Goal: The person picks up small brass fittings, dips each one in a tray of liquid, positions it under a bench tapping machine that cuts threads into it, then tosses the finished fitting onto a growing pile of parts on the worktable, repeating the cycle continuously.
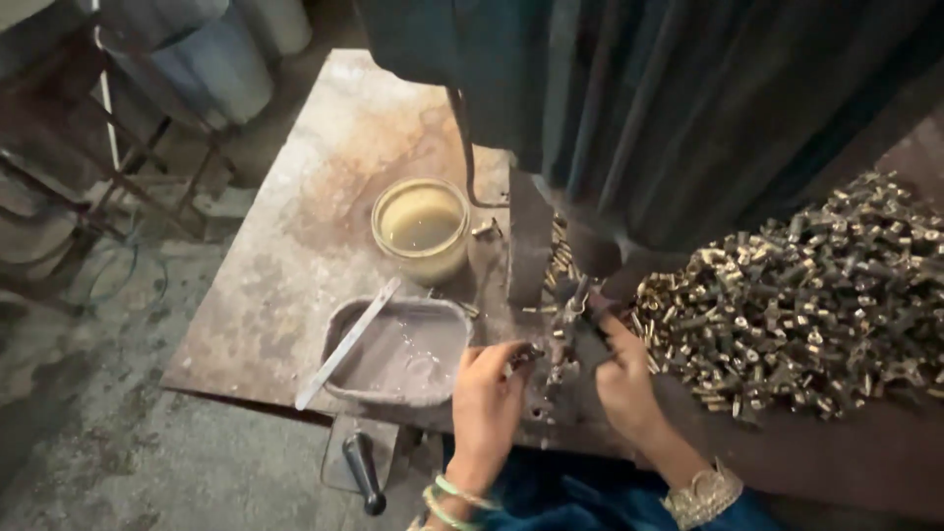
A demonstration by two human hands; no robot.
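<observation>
My left hand (487, 398) pinches a small brass fitting (524, 357) at its fingertips, just left of a dark upright tool (568, 324) on the bench. My right hand (624, 379) is closed around something small on the right side of that tool; what it grips is hidden by the fingers. A large heap of brass fittings (806, 305) lies right of my right hand. Green bangles circle my left wrist and a pale patterned cuff my right.
A rusty metal table (315, 197) carries a round jar of yellowish liquid (421, 228) and a grey tray (398, 349) with a flat metal strip (346, 344) across its rim. A dark machine body (669, 108) looms above. A black handle (362, 470) hangs below the table edge.
</observation>
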